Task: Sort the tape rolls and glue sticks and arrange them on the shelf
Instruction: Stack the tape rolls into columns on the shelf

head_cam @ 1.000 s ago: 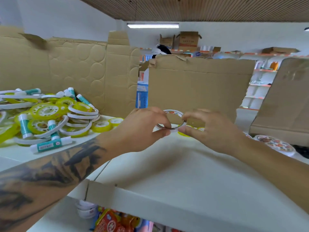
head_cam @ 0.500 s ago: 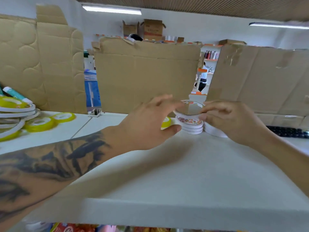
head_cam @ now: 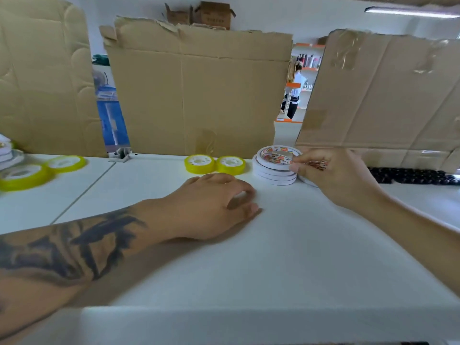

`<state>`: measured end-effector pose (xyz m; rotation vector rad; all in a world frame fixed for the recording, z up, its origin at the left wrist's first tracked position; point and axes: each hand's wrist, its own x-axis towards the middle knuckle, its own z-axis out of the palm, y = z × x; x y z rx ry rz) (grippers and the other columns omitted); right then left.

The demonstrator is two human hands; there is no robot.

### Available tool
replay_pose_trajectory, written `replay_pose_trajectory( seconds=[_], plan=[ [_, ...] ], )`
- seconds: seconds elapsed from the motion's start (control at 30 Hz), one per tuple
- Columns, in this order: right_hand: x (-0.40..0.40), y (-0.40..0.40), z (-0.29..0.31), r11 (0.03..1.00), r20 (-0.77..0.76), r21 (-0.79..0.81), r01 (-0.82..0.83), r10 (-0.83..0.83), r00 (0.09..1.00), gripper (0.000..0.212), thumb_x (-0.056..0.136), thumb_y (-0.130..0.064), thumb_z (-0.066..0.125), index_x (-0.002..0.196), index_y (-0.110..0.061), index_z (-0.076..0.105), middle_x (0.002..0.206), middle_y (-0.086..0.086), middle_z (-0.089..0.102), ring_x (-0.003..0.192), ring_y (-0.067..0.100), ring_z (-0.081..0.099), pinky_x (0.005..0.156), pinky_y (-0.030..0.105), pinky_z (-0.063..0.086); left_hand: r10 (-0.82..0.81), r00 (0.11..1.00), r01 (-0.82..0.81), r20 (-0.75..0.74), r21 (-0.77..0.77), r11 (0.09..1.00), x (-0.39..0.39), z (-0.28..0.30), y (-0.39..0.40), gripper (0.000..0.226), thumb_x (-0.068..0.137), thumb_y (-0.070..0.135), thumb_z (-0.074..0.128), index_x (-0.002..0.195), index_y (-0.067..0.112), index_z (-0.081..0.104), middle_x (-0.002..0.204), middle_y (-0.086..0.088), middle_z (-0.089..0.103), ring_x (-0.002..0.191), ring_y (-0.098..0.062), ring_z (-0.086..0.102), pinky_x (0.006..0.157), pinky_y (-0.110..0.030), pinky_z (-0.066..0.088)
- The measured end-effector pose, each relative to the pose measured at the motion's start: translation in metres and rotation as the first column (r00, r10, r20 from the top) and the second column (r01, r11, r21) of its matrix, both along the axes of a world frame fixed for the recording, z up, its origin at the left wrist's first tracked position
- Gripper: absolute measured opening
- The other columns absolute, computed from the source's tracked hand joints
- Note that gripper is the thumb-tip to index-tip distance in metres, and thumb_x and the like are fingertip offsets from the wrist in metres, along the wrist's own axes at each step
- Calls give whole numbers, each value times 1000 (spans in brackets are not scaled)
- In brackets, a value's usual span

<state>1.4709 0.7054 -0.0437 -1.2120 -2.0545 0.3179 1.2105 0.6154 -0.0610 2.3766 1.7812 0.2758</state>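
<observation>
Cardboard sheets (head_cam: 199,95) stand behind the white shelf (head_cam: 286,257). Left hand (head_cam: 211,207) rests on the shelf, fingers loosely curled, holding nothing. Right hand (head_cam: 333,175) fingers pinch the top roll of the white tape stack (head_cam: 271,168). Two yellow tape rolls (head_cam: 215,164) sit just left.

You see a smooth, matt white shelf (head_cam: 286,245), rough brown cardboard (head_cam: 199,95) behind, and glossy yellow plastic tape rolls (head_cam: 200,164).
</observation>
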Motion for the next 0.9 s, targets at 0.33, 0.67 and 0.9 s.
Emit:
replay_pose_trajectory(
  seconds=[0.33,0.67,0.9],
  plan=[
    [-5,2,-8,1000,-11,-21,-9,9,1000,5,90,-47,73,92,-47,76,100,-20,74,99,3,63,87,23,48,8,1000,-9,-27,-8,1000,2,1,2,56,95,75,32,142,47,41,150,12,42,142,-17,36,116,-46,32],
    [-13,-17,6,986,182,162,-34,4,983,26,100,-43,59,124,-46,68,123,-8,69,117,13,58,100,39,45,33,996,-37,-77,-50,998,-4,21,-5,59,94,74,37,146,47,40,149,11,45,135,-16,45,111,-39,39],
    [-93,-36,21,981,527,23,-193,152,836,66,85,-81,25,146,-57,38,160,-13,35,148,13,33,119,44,29,268,933,-262,-239,60,963,-79,40,-31,34,89,71,40,101,40,51,115,16,62,113,-20,60,92,-40,51]
  ],
)
